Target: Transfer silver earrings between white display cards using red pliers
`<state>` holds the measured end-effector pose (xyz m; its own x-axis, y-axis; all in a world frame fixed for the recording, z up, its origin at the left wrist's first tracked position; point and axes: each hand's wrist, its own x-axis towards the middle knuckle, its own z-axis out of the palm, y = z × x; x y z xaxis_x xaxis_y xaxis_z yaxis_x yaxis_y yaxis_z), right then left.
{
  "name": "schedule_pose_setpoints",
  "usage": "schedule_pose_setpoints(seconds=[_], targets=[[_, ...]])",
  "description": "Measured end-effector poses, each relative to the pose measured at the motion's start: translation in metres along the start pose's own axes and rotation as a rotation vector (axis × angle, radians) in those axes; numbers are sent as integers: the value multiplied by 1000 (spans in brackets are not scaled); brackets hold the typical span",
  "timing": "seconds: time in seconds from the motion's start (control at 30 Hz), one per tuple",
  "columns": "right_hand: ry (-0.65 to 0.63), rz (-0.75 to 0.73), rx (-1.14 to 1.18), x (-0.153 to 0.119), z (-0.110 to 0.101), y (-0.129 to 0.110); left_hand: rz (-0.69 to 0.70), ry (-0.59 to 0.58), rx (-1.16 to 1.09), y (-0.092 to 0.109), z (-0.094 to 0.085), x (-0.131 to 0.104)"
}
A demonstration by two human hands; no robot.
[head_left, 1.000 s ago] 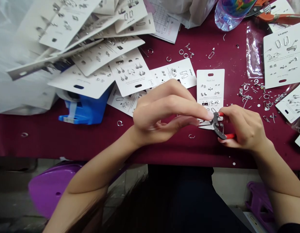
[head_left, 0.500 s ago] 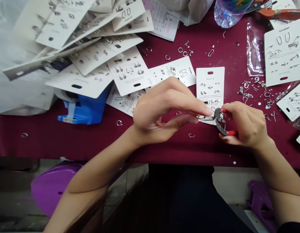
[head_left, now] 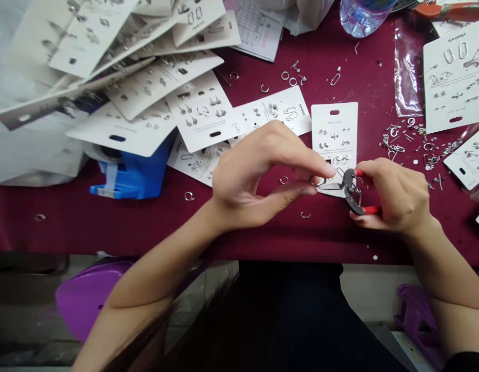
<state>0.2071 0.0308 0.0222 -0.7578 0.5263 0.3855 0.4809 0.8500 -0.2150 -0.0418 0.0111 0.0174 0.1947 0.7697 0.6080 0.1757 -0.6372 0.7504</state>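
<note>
My left hand (head_left: 239, 188) is closed in a pinch. Between its thumb and fingertips is a small metal ring, perhaps a hoop earring (head_left: 315, 181), partly hidden by the fingers. My right hand (head_left: 404, 194) grips red-handled pliers (head_left: 350, 191), whose thin jaws point left and reach close to the ring. Whether the jaws touch it, I cannot tell. Behind the pliers lies a white earring card (head_left: 334, 121) with several small studs and hoops. A loose open hoop (head_left: 305, 215) rests on the table below my left fingertips.
Earring cards (head_left: 146, 85) are heaped at the left, beside a blue tape dispenser (head_left: 138, 173). Loose metal bits (head_left: 412, 137) are scattered at the right, near another earring card (head_left: 454, 77). A clear bottle (head_left: 361, 20) stands at the back of the dark red table (head_left: 262, 240).
The view has shifted a little. My left fingertips sit slightly further from the pliers' pivot, and more of the ring and jaws shows. Both hands keep their grip.
</note>
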Motion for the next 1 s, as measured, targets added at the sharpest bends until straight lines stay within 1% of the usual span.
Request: schedule_pose_setpoints(seconds=[0.07, 0.2, 0.33, 0.47, 0.57, 0.63, 0.73, 0.8, 0.9, 1.0], targets=[[24, -8, 0, 0, 1, 0, -23, 13, 7, -1, -1, -2], [9, 6, -2, 0, 1, -1, -166, 7, -74, -4, -1, -6], [12, 6, -10, 0, 0, -1, -270, 52, -135, -4, -2, -8], [10, 14, -21, 1, 1, -1, -293, 51, -146, -4, -3, -8], [26, 47, -9, 0, 2, 0, -271, 31, -48, -4, -2, -7], [56, 123, 11, -2, 2, 3, -240, 0, 64, -5, 0, -5], [105, 358, 76, -2, 2, 8, -191, -56, 261, -10, 3, -3], [154, 500, 114, -1, 2, 13, -178, -114, 417, -15, 4, -3], [246, 585, 162, 2, 4, 21, -162, -216, 594, -24, 4, -5], [286, 641, 240, 3, 6, 26, -136, -214, 666, -27, 3, -5]])
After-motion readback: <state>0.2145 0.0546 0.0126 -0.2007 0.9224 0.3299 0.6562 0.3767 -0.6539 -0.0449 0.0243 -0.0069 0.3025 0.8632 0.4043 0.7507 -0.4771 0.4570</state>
